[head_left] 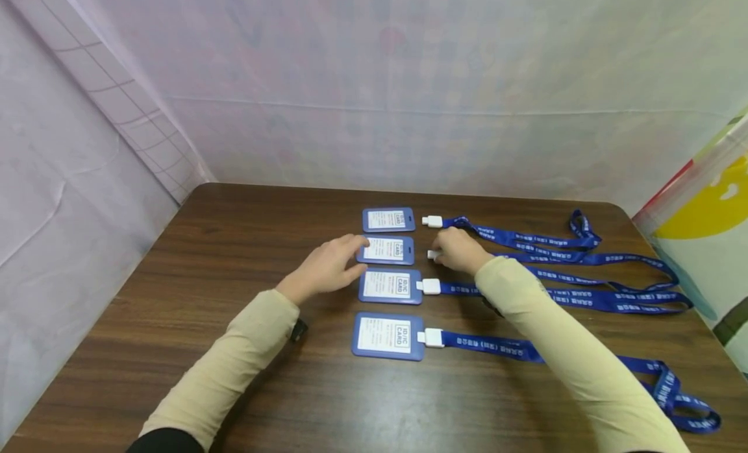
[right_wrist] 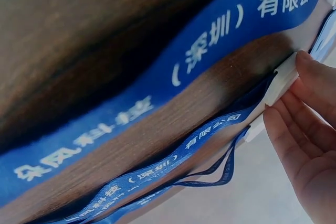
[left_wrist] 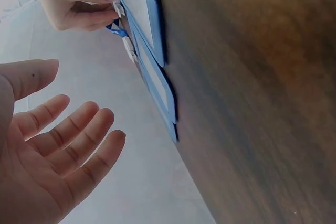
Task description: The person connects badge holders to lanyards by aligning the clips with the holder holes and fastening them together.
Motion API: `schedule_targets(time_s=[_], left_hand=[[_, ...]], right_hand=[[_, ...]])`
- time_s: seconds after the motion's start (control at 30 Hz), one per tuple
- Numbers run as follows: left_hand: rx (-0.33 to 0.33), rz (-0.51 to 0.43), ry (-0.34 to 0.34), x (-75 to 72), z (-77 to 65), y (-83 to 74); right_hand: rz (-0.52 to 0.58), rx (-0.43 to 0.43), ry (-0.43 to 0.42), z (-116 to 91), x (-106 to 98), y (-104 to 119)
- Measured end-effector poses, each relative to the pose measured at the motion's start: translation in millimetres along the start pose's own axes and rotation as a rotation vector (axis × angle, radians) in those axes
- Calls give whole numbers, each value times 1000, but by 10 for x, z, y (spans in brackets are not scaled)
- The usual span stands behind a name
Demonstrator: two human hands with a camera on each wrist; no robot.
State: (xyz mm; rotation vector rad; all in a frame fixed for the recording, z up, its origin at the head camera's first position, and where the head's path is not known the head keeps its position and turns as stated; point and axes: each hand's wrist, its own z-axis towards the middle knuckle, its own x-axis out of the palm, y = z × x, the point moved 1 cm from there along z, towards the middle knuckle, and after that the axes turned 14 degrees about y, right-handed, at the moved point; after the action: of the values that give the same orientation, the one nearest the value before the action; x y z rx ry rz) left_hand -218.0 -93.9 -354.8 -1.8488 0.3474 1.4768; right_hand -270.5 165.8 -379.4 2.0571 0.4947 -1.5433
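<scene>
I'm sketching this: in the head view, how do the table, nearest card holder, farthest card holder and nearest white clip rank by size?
1. Table
2. Nearest card holder
3. Farthest card holder
4. Nearest white clip
Distance alone may explain the two holders' difference.
</scene>
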Motion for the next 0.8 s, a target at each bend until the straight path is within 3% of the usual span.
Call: schedule_targets(time_s=[0.27,0.57,0.8], left_hand=[[-6,11,2,-28,200,110],[-67,42,106,-64,466,198],[-100,77,168,-46,581,230]], right_hand=[[35,-6,-1,19,12,-41],[101,-19,-20,24,11,-136],[123,-34,-16,28,28,-152]])
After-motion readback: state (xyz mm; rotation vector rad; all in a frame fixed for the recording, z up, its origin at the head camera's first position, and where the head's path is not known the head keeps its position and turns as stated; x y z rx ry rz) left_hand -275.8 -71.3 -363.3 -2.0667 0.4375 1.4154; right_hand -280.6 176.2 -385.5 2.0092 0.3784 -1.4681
